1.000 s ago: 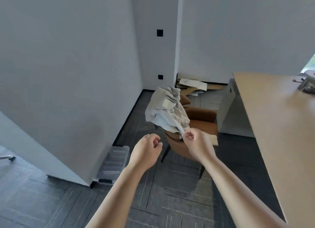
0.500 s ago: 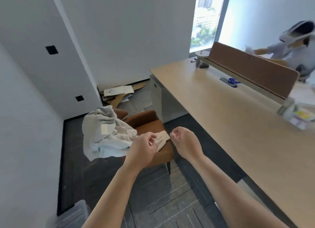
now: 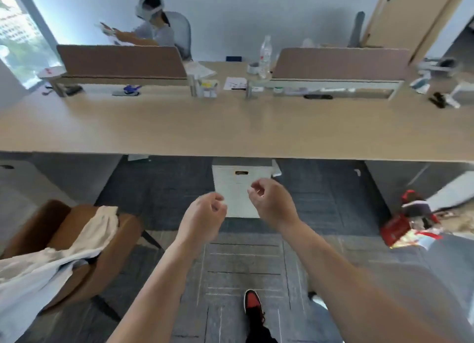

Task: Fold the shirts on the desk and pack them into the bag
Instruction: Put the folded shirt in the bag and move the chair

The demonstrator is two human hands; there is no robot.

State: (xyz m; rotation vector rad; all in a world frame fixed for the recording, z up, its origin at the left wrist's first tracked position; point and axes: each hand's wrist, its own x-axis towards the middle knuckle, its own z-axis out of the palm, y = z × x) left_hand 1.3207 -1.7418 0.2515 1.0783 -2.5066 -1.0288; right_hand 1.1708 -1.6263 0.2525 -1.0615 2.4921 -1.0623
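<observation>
Both empty, left hand [image 3: 202,214] and right hand [image 3: 272,201], fingers loosely curled. The crumpled whitish fabric shirt [image 3: 84,242] is draped over the brown padded chair [image 3: 123,229], not on the long pale wooden desk [image 3: 230,127]. Looks light and floppy, I'd grab the shoulders

Shirt [image 3: 77,247]: pale white-grey, unfolded and crumpled, draped over the seat and arm of a brown chair [image 3: 123,232] at lower left, trailing off the frame's left edge. Not on the table [image 3: 230,127], a long light-wood top. Red soft item [image 3: 395,231] on the floor under the table's right end, too blurred to identify.
</observation>
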